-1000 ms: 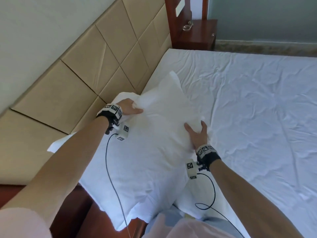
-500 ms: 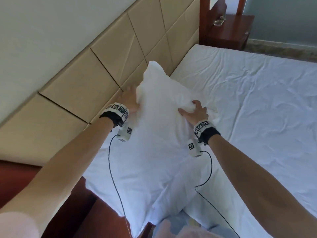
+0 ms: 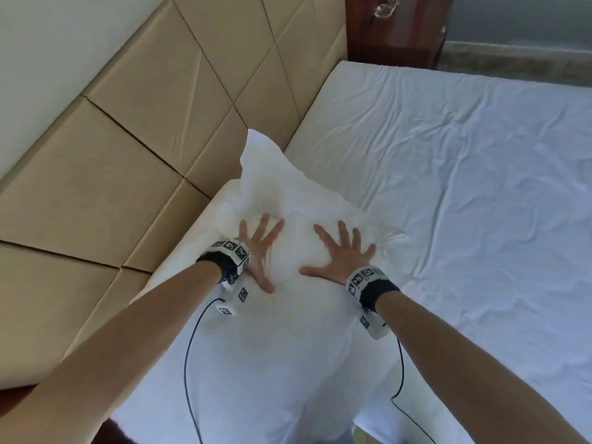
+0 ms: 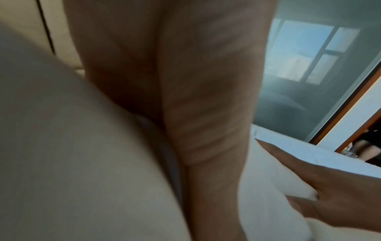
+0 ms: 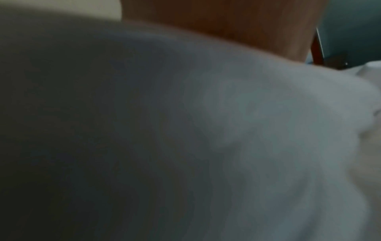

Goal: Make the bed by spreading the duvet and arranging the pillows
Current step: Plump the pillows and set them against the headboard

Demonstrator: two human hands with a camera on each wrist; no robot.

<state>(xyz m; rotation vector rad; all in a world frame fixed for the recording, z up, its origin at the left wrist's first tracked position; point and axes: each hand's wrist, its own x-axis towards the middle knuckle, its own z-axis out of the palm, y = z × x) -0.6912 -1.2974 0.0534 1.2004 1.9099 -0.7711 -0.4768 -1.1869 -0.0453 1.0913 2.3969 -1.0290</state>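
A white pillow (image 3: 288, 331) lies at the head of the bed against the tan headboard (image 3: 144, 139), its far corner (image 3: 259, 155) standing up. My left hand (image 3: 259, 248) and right hand (image 3: 339, 254) press flat on its far half, fingers spread, a palm's width apart. In the left wrist view the left hand (image 4: 206, 81) lies on the pillow (image 4: 62, 146), and the right hand's fingers (image 4: 329, 187) sink into the fabric beside it. The right wrist view is filled with blurred pillow fabric (image 5: 247, 130) under the right hand (image 5: 226, 19).
A creased white sheet (image 3: 464, 187) covers the mattress to the right. A dark wooden nightstand (image 3: 394, 36) with a glass dish (image 3: 386, 9) stands beyond the bed's far corner. Sensor cables (image 3: 189, 363) trail from both wrists over the pillow.
Both hands have let go of the pillow's sides and now lie flat on top of it. The pillow has come down onto the bed along the headboard.
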